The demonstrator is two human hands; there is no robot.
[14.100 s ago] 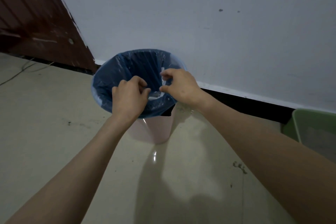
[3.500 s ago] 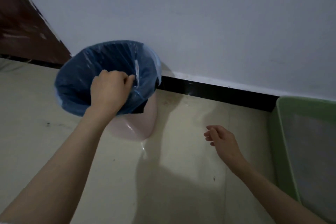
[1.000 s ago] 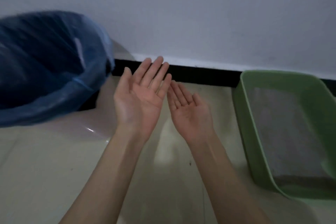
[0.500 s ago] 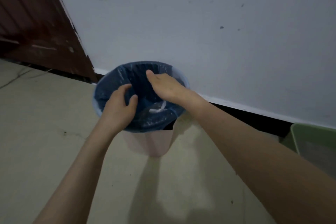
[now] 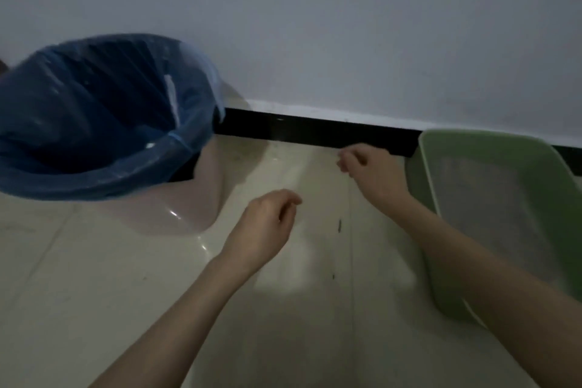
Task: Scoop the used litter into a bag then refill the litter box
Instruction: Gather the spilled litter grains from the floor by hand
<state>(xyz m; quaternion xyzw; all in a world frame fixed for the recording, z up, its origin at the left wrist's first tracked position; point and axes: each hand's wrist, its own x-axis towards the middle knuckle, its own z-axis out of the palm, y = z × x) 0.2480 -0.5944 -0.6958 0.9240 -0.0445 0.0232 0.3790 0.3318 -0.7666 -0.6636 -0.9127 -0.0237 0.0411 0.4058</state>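
A pale pink bin lined with a blue plastic bag stands at the left by the wall. A green litter box with grey litter inside sits on the floor at the right. My left hand hovers over the floor between them, fingers loosely curled and holding nothing. My right hand hangs just left of the litter box's near corner, fingers loosely curled, also holding nothing. No scoop is in view.
A white wall with a black skirting board runs behind both containers. Glossy beige floor tiles spread out in front, with a few dark specks near my hands.
Both hands have left the bag's rim and come down over the floor between bin and litter box. The view has swung right, so the litter box shows more fully.
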